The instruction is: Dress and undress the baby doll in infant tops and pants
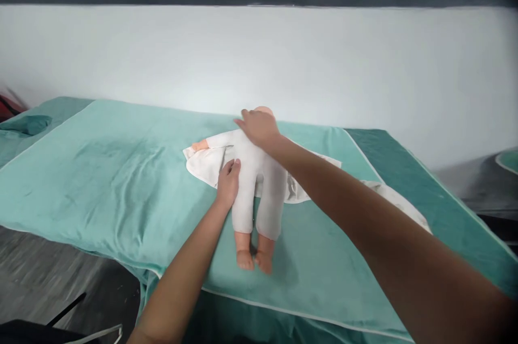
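A baby doll (249, 163) with a white cloth body and bare plastic feet lies on its back, feet toward me. Beneath it a white garment (204, 167) is spread out to both sides, and one doll hand rests over its left part. My left hand (229, 182) is closed at the doll's left-hand side near the hip, thumb on the white cloth. Across the doll's upper chest and neck lies my right hand (259, 125), fingers extended and thumb apart. It covers most of the doll's head, and my right forearm hides part of the garment.
A light green cover (121, 182) lies over the bed, with darker green cloth (421, 182) at the right. Another white cloth (400, 203) sits partly behind my right forearm. A white wall (259, 58) stands directly behind. Dark thin-framed items (67, 311) are at lower left.
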Demonstrator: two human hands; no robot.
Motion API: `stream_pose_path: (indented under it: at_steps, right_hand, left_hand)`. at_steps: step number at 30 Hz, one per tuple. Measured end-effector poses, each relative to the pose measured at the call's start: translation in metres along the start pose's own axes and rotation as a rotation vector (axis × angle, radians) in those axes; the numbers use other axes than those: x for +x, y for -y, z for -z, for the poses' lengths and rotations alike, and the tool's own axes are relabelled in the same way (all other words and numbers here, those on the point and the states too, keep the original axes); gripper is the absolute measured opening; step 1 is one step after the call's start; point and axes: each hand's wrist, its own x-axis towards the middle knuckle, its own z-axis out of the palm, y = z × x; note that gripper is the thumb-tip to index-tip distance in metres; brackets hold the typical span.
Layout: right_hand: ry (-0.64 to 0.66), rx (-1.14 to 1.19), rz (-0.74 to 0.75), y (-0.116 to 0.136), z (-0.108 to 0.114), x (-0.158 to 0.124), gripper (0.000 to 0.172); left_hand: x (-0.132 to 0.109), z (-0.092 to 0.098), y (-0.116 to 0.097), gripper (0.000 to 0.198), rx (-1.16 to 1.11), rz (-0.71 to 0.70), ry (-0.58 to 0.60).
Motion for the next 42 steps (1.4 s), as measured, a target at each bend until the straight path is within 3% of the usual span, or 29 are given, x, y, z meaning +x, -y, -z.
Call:
stream_pose_path:
  at_steps: [3, 6, 10, 14, 17, 21, 25, 28, 31, 36, 38, 40, 42]
  right_hand:
    - [0.198, 0.003, 0.258, 0.043, -0.013, 0.010, 0.045]
    - [0.335, 0.001, 0.370, 0.062, -0.030, 0.017, 0.039]
    - [0.342, 0.005, 0.335, 0.047, -0.035, 0.021, 0.039]
    - [0.247, 0.035, 0.247, 0.012, -0.025, 0.012, 0.044]
    - [0.223, 0.028, 0.188, -0.007, -0.021, 0.001, 0.048]
    - [0.168, 0.038, 0.197, -0.010, -0.028, -0.008, 0.054]
    - [0.166, 0.036, 0.217, -0.001, -0.033, -0.009, 0.062]
    - [0.158, 0.054, 0.195, 0.003, -0.031, -0.010, 0.066]
    - [0.170, 0.079, 0.172, 0.002, -0.028, -0.012, 0.066]
    - [0.177, 0.047, 0.156, 0.004, -0.034, -0.012, 0.055]
    - [0.184, 0.012, 0.154, 0.009, -0.039, -0.009, 0.045]
    - [0.199, -0.019, 0.150, 0.016, -0.045, -0.004, 0.029]
    - [0.208, -0.030, 0.127, 0.023, -0.048, 0.001, 0.027]
  left_hand:
    - [-0.006, 0.000, 0.000, 0.038, 0.132, -0.067, -0.096]
    - [-0.009, 0.002, 0.003, 0.036, 0.184, -0.138, -0.116]
    - [0.005, 0.010, 0.008, 0.031, 0.393, -0.299, -0.117]
    - [0.043, 0.020, 0.004, 0.032, 0.735, -0.500, -0.273]
    - [0.076, 0.028, -0.002, 0.030, 0.977, -0.390, -0.354]
    - [0.104, 0.040, -0.001, 0.031, 1.146, -0.163, -0.440]
    - [0.112, 0.051, 0.006, 0.010, 1.069, -0.195, -0.451]
    - [0.113, 0.055, 0.007, 0.011, 0.830, -0.338, -0.494]
    - [0.109, 0.056, 0.005, 0.010, 0.575, -0.388, -0.563]
    - [0.096, 0.045, 0.001, 0.015, 0.424, -0.529, -0.565]
    - [0.091, 0.035, 0.003, 0.016, 0.363, -0.567, -0.494]
    - [0.088, 0.026, 0.005, 0.018, 0.306, -0.559, -0.314]
    - [0.088, 0.021, 0.007, 0.019, 0.255, -0.510, -0.134]
